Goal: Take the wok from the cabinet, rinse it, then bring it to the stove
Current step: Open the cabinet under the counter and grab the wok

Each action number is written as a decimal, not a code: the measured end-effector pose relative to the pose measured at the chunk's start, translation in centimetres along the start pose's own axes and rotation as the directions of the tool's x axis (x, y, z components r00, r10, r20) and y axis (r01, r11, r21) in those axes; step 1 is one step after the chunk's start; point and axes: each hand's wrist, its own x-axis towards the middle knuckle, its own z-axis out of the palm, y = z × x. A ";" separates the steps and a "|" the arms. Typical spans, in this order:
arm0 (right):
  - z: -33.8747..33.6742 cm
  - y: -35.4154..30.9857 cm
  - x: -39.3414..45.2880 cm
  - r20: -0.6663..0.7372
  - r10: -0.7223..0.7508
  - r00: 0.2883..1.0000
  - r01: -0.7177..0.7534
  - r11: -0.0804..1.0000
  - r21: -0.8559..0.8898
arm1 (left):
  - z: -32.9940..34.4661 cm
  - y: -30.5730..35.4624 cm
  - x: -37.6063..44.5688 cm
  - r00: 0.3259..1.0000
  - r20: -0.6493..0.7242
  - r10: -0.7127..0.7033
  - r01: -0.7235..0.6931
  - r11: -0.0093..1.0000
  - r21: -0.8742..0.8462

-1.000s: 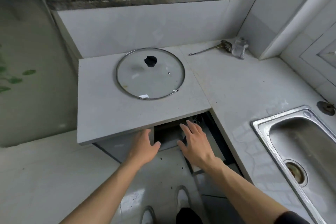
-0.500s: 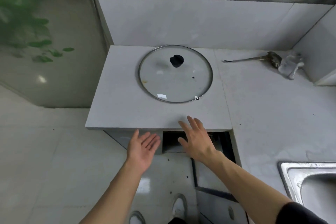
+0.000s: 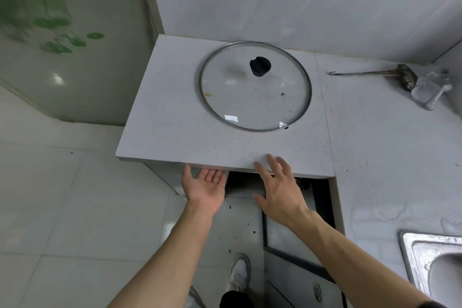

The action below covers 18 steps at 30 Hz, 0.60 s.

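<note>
Left hand: left hand (image 3: 203, 186) is palm up with fingers spread, grasping nothing, just under the counter's front edge.
Right hand: right hand (image 3: 280, 191) is released, fingers straight, fingertips over the counter edge (image 3: 225, 166).
Cabinet opening: dark gap (image 3: 243, 181) below the slab, between the two hands; its open door (image 3: 295, 240) hangs to the right.
Wok: cannot tell; nothing of it shows in the opening.
Counter top: glass lid (image 3: 255, 86) lies flat, well back from the front edge.
Sink: sink (image 3: 410, 252) rim at far right.

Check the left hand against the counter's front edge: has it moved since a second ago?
Yes. The left hand was palm down under the counter edge; now it is turned palm up, drawn slightly back toward the person, fingers straight.
</note>
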 end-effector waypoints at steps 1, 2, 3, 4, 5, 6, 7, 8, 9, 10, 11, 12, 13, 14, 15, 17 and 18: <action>0.0 0.0 0.0 0.000 0.002 1.000 -0.002 1.000 -0.002 | -0.1 0.0 0.1 1.000 0.009 0.000 0.000 1.000 -0.006; 0.0 0.0 0.1 0.001 0.006 1.000 -0.006 1.000 -0.003 | -0.3 -0.1 0.3 1.000 0.015 -0.002 0.002 1.000 -0.006; 0.0 0.0 0.1 0.003 0.011 1.000 -0.011 1.000 -0.003 | -0.4 -0.1 0.4 1.000 0.019 -0.004 0.004 1.000 -0.002; 0.0 -0.1 0.1 0.006 0.015 1.000 -0.015 1.000 -0.001 | -0.6 -0.1 0.5 1.000 0.020 -0.005 0.004 1.000 0.004; -0.1 -0.2 0.1 0.010 0.019 1.000 -0.019 1.000 -0.003 | -0.8 -0.1 0.5 1.000 0.020 -0.005 0.004 1.000 0.014; -0.1 -0.3 0.1 0.015 0.021 1.000 -0.021 1.000 -0.013 | -0.9 0.0 0.5 1.000 0.016 -0.004 0.003 1.000 0.028; -0.2 -0.4 0.1 0.017 0.022 1.000 -0.022 0.999 -0.029 | -1.0 0.0 0.5 1.000 0.010 -0.002 0.002 0.999 0.046; -0.2 -0.5 0.0 0.017 0.024 1.000 -0.023 0.999 -0.044 | -1.2 0.1 0.4 1.000 -0.002 0.004 -0.003 0.998 0.067; -0.1 -0.5 0.0 0.015 0.026 1.000 -0.026 0.998 -0.053 | -1.4 0.2 0.2 1.000 -0.017 0.011 -0.010 0.996 0.085; -0.1 -0.6 0.0 0.012 0.029 0.999 -0.029 0.998 -0.059 | -1.6 0.2 -0.1 0.999 -0.035 0.020 -0.016 0.994 0.106; -0.1 -0.6 0.0 0.011 0.032 0.999 -0.031 0.997 -0.065 | -1.7 0.2 -0.3 0.998 -0.051 0.029 -0.022 0.991 0.136; -0.1 -0.6 0.0 0.012 0.033 0.999 -0.032 0.997 -0.072 | -2.0 0.2 -0.6 0.997 -0.064 0.038 -0.026 0.984 0.176; -0.1 -0.6 0.0 0.016 0.034 0.999 -0.033 0.997 -0.075 | -2.3 0.1 -0.8 0.996 -0.072 0.046 -0.029 0.975 0.220; -0.1 -0.7 -0.1 0.020 0.036 0.999 -0.035 0.997 -0.074 | -2.7 0.0 -1.0 0.995 -0.078 0.055 -0.032 0.964 0.265; 0.0 -0.7 -0.1 0.022 0.038 0.999 -0.037 0.997 -0.073 | -3.0 0.0 -1.2 0.994 -0.081 0.070 -0.042 0.951 0.308; 0.3 -0.8 -0.3 0.022 0.041 0.999 -0.039 0.996 -0.086 | -3.4 0.1 -1.4 0.989 -0.086 0.123 -0.080 0.914 0.397; 0.5 -0.8 -0.4 0.019 0.042 0.999 -0.040 0.995 -0.094 | -3.5 0.2 -1.5 0.985 -0.086 0.150 -0.096 0.888 0.449</action>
